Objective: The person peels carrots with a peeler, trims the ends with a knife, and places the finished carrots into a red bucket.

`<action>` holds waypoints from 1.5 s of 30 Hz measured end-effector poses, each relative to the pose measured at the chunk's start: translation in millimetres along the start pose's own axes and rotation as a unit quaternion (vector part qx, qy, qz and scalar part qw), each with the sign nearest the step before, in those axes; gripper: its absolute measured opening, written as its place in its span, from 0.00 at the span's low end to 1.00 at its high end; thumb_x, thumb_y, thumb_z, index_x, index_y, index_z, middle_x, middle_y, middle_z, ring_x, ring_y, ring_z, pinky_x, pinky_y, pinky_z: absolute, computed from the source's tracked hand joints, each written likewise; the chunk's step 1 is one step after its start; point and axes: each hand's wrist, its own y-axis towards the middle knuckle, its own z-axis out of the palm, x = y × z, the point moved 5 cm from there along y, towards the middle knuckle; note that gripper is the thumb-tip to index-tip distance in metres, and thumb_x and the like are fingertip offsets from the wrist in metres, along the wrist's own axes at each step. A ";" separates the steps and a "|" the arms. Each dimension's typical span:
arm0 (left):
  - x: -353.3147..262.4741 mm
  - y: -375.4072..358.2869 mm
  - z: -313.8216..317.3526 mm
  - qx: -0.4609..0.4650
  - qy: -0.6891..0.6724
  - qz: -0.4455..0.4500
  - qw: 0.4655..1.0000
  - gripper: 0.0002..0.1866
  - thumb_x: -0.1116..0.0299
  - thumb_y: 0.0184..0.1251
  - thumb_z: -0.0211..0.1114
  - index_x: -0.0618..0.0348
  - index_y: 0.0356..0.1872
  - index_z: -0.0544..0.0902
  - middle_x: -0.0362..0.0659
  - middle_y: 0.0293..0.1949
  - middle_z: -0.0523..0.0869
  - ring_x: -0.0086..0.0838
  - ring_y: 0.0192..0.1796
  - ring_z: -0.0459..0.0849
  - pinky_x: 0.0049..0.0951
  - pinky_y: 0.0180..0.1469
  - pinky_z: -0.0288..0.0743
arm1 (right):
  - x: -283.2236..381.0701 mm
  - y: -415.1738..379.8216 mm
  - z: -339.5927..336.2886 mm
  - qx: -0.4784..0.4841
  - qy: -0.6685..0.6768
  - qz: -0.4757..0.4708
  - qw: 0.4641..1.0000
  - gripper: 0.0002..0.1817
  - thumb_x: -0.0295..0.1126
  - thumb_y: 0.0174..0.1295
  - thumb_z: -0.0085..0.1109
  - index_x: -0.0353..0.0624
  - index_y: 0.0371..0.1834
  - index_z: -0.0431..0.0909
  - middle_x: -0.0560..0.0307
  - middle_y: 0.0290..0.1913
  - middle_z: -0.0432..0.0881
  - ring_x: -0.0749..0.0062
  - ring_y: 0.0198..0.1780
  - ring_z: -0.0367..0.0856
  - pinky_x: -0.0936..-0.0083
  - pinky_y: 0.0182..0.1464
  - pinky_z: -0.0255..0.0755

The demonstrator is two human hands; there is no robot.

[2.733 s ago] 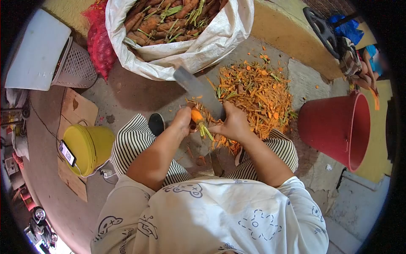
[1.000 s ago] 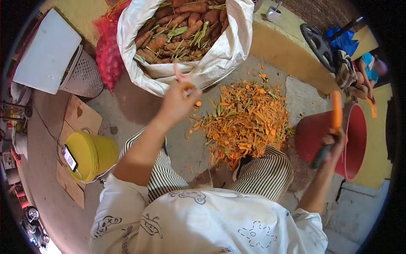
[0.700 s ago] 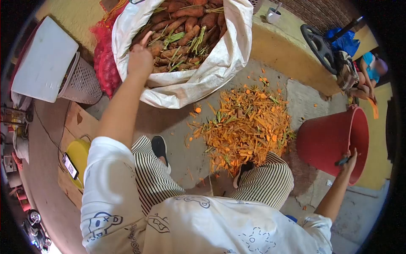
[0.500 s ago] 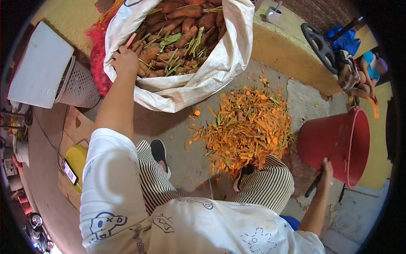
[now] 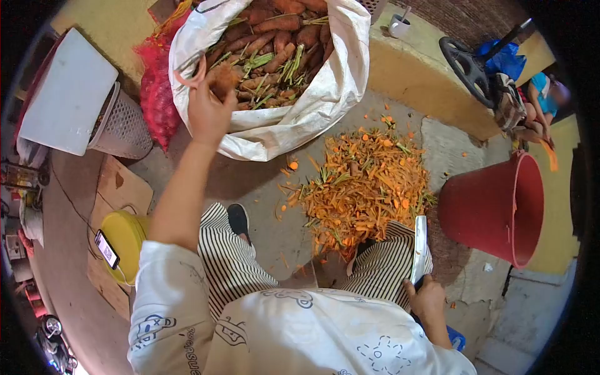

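My left hand (image 5: 211, 114), blurred by motion, is at the near left rim of a white sack (image 5: 262, 128) full of unpeeled carrots (image 5: 278, 59). Its fingers close round a blurred brown carrot (image 5: 224, 80), and a pink loop-shaped thing (image 5: 192, 75) shows at the fingers. My right hand (image 5: 430, 299) grips the black handle of a knife (image 5: 420, 247) above my right knee, blade pointing up and away. In front of my legs lies a heap of orange carrot peelings and cut ends (image 5: 369, 187).
A red bucket (image 5: 475, 209) lies tilted at the right, its mouth facing right. Left are a red net bag (image 5: 159, 94), a lattice basket (image 5: 128, 125) with a white board (image 5: 69, 94), and a phone (image 5: 106, 250) against a yellow container (image 5: 125, 225). Another person (image 5: 542, 103) sits far right.
My left hand has moved from the sack's left edge to its near side, now with a carrot. My right hand has left the bucket and swung left, turning the knife upward.
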 end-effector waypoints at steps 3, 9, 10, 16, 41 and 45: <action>-29.2 -37.2 -10.7 0.058 -0.342 -0.120 0.930 0.16 0.71 0.49 0.58 0.65 0.41 0.69 0.42 0.35 0.73 0.26 0.39 0.72 0.27 0.41 0.67 | 9.3 -8.6 -10.8 0.033 -0.059 -0.044 0.997 0.34 0.59 0.42 0.53 0.30 0.28 0.72 0.37 0.25 0.76 0.46 0.30 0.76 0.64 0.34 0.70; -92.4 -164.7 7.9 0.254 -0.677 -0.537 0.435 0.23 0.63 0.58 0.48 0.62 0.53 0.61 0.42 0.41 0.74 0.22 0.42 0.73 0.24 0.44 0.69 | 69.7 17.1 -53.6 0.002 0.260 -0.213 0.942 0.23 0.48 0.54 0.48 0.34 0.30 0.72 0.46 0.28 0.77 0.56 0.30 0.76 0.68 0.29 0.69; -99.2 -182.5 13.9 0.301 -0.664 -0.537 0.424 0.24 0.61 0.59 0.48 0.62 0.54 0.60 0.42 0.42 0.74 0.21 0.43 0.72 0.24 0.45 0.69 | 87.3 29.7 -35.7 0.092 0.416 -0.214 0.879 0.22 0.47 0.56 0.46 0.34 0.31 0.71 0.48 0.29 0.77 0.60 0.30 0.76 0.70 0.29 0.70; -123.1 -223.0 38.8 0.388 -0.602 -0.465 0.520 0.22 0.59 0.62 0.46 0.62 0.53 0.63 0.42 0.41 0.74 0.23 0.42 0.73 0.24 0.46 0.67 | 219.6 41.5 38.1 0.473 0.653 -0.060 0.588 0.24 0.50 0.61 0.34 0.38 0.38 0.69 0.52 0.27 0.74 0.69 0.25 0.73 0.75 0.25 0.70; -81.1 -217.5 57.5 0.379 -0.598 -0.609 0.358 0.14 0.58 0.62 0.44 0.56 0.37 0.73 0.40 0.30 0.76 0.25 0.28 0.76 0.26 0.29 0.72 | 180.0 75.8 -58.8 0.099 0.717 -0.241 0.646 0.07 0.26 0.51 0.54 0.37 0.33 0.72 0.60 0.28 0.75 0.84 0.18 0.66 0.88 0.19 0.61; -82.4 -216.0 52.9 0.411 -0.613 -0.577 0.350 0.14 0.59 0.62 0.43 0.55 0.38 0.73 0.41 0.29 0.78 0.24 0.27 0.76 0.26 0.24 0.72 | 208.5 78.0 -65.6 0.173 0.817 -0.222 0.503 0.09 0.32 0.55 0.52 0.41 0.36 0.68 0.59 0.32 0.75 0.82 0.24 0.69 0.87 0.23 0.64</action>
